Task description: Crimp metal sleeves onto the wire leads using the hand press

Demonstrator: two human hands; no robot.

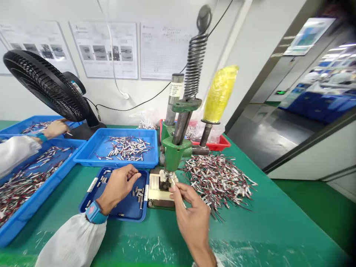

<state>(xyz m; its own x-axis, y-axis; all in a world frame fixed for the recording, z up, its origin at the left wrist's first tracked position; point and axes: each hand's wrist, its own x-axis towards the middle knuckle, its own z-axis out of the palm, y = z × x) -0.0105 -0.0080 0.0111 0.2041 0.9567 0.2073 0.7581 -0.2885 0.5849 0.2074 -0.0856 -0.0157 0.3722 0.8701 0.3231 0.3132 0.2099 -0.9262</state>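
Observation:
My left hand (119,187), a blue band at its wrist, hovers over a small dark blue tray (114,215) of short metal cylinders (140,194). Its thumb and fingertips are pinched together; whatever lies between them is too small to make out. At the base of a green hand press (174,154), my right hand (191,213) pinches a slim white piece (172,182) between thumb and forefinger. The piece's tip is close to the press's dark fixture (164,183); whether it touches cannot be told. Right of the press lies a heap of white wired parts (219,180).
Behind the tray stands a blue bin (91,148) of wired parts. A larger blue bin (41,200) fills the left, where another person's hand (57,128) reaches. A black fan (47,85), a red bin (222,144) and the press's yellow-wrapped lever (219,94) rise behind.

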